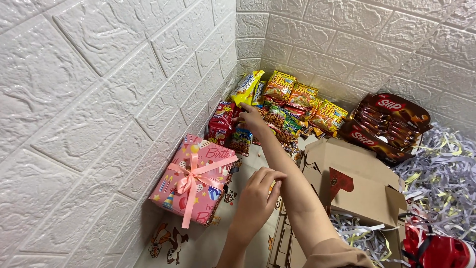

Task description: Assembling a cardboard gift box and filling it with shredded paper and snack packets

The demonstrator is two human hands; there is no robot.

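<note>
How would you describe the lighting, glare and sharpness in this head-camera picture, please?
Head view: soft, even light; a dim shadow beneath the pink gift box; faint glare on the glossy snack packets; the left hand and right hand slightly soft; the brick-pattern wall leans and bows at the left edge.

Snack packets (277, 99) were glossy plastic foil; the gift box (191, 178) wore smooth printed paper and satin ribbon (191, 181); the open box (357, 183) was matt cardboard.
</note>
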